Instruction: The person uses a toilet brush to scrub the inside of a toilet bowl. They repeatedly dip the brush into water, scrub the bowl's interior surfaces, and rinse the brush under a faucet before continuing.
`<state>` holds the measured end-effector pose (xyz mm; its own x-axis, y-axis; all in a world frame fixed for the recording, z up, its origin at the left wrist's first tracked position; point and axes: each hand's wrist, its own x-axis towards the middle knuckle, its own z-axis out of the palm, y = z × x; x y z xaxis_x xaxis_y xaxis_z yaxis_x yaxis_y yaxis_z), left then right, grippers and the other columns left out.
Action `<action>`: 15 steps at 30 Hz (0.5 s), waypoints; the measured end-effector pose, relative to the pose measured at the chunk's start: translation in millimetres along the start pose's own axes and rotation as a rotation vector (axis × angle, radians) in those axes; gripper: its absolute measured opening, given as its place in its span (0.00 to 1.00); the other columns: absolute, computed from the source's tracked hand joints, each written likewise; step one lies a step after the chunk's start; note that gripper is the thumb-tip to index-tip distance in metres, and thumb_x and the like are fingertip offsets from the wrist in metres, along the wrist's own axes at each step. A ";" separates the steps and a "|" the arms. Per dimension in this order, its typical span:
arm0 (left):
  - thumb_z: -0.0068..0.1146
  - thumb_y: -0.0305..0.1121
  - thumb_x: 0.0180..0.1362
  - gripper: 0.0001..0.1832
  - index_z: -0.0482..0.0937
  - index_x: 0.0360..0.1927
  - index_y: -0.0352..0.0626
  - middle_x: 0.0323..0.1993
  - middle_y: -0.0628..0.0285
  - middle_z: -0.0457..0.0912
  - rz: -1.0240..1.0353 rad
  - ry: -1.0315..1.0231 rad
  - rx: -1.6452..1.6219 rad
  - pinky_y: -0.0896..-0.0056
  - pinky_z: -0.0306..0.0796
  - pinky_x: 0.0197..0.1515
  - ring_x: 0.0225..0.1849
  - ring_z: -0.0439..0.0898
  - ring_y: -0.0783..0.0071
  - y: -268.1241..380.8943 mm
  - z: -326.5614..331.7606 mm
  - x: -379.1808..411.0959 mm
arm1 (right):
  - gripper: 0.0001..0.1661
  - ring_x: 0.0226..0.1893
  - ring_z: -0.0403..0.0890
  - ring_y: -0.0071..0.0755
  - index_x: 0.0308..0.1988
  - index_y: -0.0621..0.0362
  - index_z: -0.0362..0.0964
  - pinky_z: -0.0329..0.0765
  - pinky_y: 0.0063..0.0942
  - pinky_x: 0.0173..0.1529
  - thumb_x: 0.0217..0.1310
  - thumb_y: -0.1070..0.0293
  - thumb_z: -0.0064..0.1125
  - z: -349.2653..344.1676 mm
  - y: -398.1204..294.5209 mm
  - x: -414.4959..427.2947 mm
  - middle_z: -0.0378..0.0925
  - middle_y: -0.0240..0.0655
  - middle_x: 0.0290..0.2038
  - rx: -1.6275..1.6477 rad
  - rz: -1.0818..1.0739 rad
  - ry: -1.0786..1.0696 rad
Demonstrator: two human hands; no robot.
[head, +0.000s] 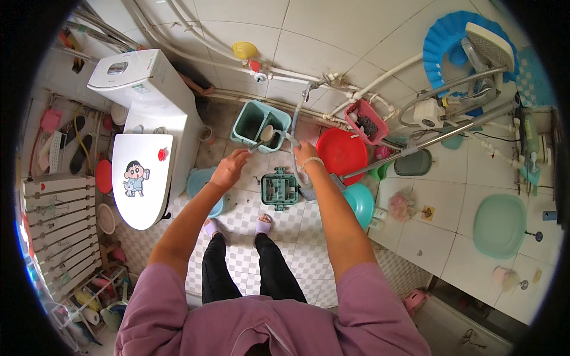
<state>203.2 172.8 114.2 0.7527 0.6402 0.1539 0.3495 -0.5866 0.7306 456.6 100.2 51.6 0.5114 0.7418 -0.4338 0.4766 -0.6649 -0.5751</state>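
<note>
My left hand (230, 170) is closed on the handle of a small round-headed brush or spoon-like tool (266, 133), whose pale head is over a teal two-compartment bucket (239, 133). A grey hose (295, 153) runs down from the wall tap (307, 92); my right hand (307, 153), with a beaded bracelet, grips its upper bent part beside the bucket's right edge. The hose's outlet end seems to point toward the bucket. On the floor, nearer my feet, lies a dark green plastic frame (280, 189), apart from both hands.
A white toilet (142, 187) stands at the left, near a light blue basin (200, 182). Right of my right hand are a red basin (343, 153), a turquoise basin (360, 204) and a pink basket (378, 133). A metal pole (445, 129) slants across the right side.
</note>
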 end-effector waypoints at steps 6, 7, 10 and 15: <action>0.49 0.20 0.48 0.14 0.70 0.41 0.41 0.42 0.52 0.72 -0.071 0.080 0.010 0.61 0.71 0.38 0.39 0.74 0.50 6.2 20.7 -4.8 | 0.22 0.21 0.79 0.42 0.42 0.65 0.68 0.75 0.34 0.30 0.52 0.62 0.43 1.3 3.5 6.9 0.75 0.49 0.26 -0.083 -0.002 0.006; 0.49 0.20 0.48 0.14 0.70 0.41 0.41 0.42 0.52 0.72 -0.066 0.085 0.017 0.61 0.71 0.38 0.39 0.74 0.50 7.9 25.7 -6.3 | 0.22 0.21 0.79 0.42 0.42 0.65 0.68 0.75 0.34 0.30 0.52 0.61 0.43 2.8 5.6 7.9 0.75 0.50 0.27 -0.114 -0.036 0.050; 0.48 0.20 0.49 0.13 0.70 0.40 0.41 0.42 0.52 0.72 -0.048 0.091 0.019 0.61 0.71 0.38 0.38 0.74 0.49 7.4 36.1 -8.8 | 0.21 0.22 0.79 0.43 0.42 0.64 0.69 0.75 0.35 0.31 0.52 0.61 0.43 6.2 10.9 11.0 0.75 0.51 0.29 -0.132 -0.066 0.108; 0.47 0.21 0.49 0.12 0.70 0.39 0.42 0.44 0.53 0.72 -0.013 0.037 0.022 0.59 0.72 0.38 0.38 0.74 0.49 3.2 36.3 -7.6 | 0.18 0.38 0.73 0.57 0.37 0.63 0.69 0.70 0.43 0.44 0.50 0.61 0.46 0.5 7.7 10.4 0.73 0.54 0.35 -0.047 -0.049 0.084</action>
<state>218.9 148.0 91.2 0.7270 0.6655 0.1689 0.3720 -0.5885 0.7178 465.3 102.8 42.4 0.5442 0.7648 -0.3449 0.5343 -0.6329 -0.5603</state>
